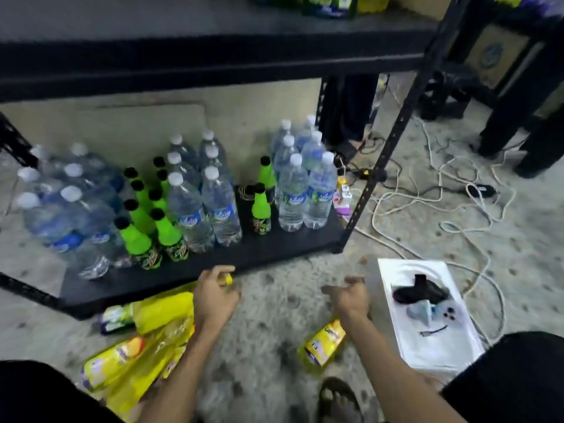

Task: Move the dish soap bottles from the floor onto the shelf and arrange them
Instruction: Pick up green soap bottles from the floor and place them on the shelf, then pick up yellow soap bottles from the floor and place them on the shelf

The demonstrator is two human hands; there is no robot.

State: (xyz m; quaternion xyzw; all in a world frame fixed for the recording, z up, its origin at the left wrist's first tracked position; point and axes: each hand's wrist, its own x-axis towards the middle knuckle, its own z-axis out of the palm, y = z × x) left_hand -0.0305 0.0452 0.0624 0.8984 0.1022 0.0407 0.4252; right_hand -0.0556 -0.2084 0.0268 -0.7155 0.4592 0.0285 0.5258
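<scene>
head view, downward, close, somewhat blurred

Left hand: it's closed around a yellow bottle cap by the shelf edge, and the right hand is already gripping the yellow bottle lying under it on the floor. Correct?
Not quite. In the head view the right hand is open, fingers spread, above the yellow bottle lying on the floor, not gripping it. The rest stands: the left hand is closed around a yellow bottle cap by the shelf edge.
</scene>
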